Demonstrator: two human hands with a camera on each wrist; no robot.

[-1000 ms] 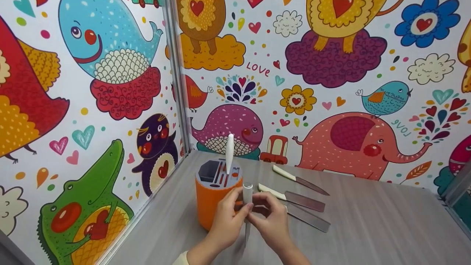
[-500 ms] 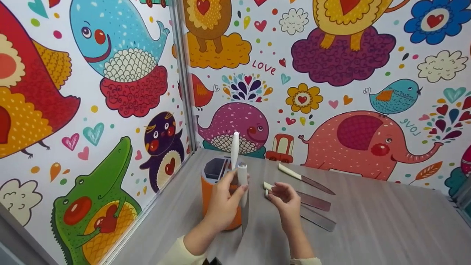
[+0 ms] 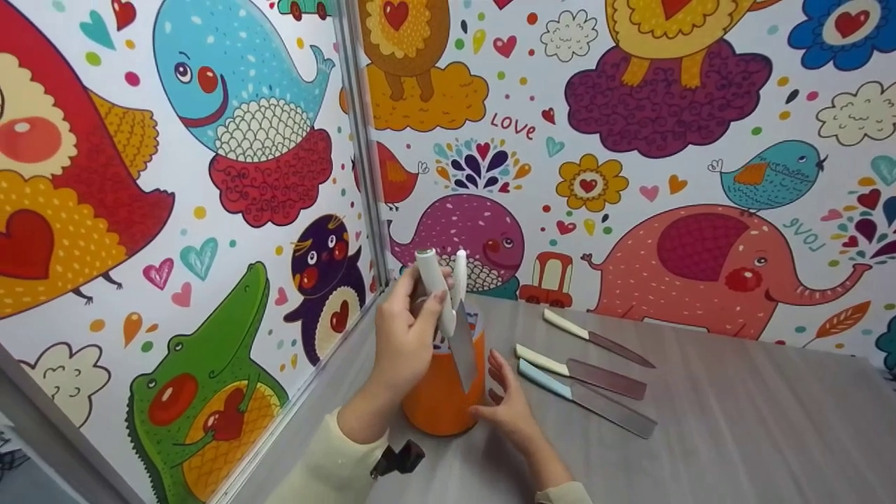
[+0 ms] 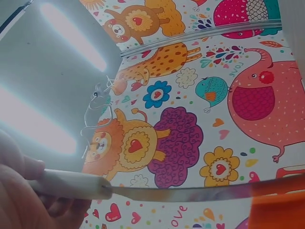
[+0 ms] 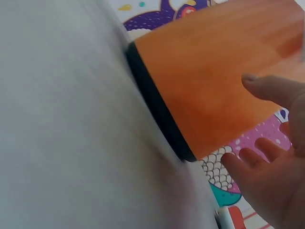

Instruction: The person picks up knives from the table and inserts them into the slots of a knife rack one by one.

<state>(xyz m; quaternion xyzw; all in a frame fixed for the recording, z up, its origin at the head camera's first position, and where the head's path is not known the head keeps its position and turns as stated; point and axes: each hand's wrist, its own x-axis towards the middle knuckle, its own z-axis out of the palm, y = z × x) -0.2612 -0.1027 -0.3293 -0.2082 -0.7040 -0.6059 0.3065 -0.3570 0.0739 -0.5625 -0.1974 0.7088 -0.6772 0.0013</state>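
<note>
1. Left hand (image 3: pixel 411 315): fingers curled round the handle of a white-handled, steel-bladed knife (image 3: pixel 435 290), thumb laid along it. Firm hold, well clear of the edge; worth keeping.

2. That knife: held in the air, tilted, butt up and to the left, tip down and to the right. From the head view the blade crosses in front of the holder wall, so I judge it is outside the slots. Good practice here: raise the tip above the rim, bring the blade upright, line it up with a free slot, lower without force.

3. Orange, rounded knife holder (image 3: pixel 437 395) with a grey slotted top (image 3: pixel 472 322): standing on the grey wood-grain table (image 3: pixel 735 427). Top mostly hidden; cannot tell which slots are free. A slim white handle (image 3: pixel 460 274) rises from it; the blade should be steered clear of that.

4. Right hand (image 3: pixel 511 402): fingers loosely spread, gripping nothing, just beside the holder; contact cannot be told. Best use: steady the wall low down, away from the tip.

5. Far right, lying apart: narrow cream-handled knife (image 3: pixel 565 325), broad-bladed cream-handled knife (image 3: pixel 549 362), pale-blue-handled cleaver (image 3: pixel 546 380). No hand on them.
</note>
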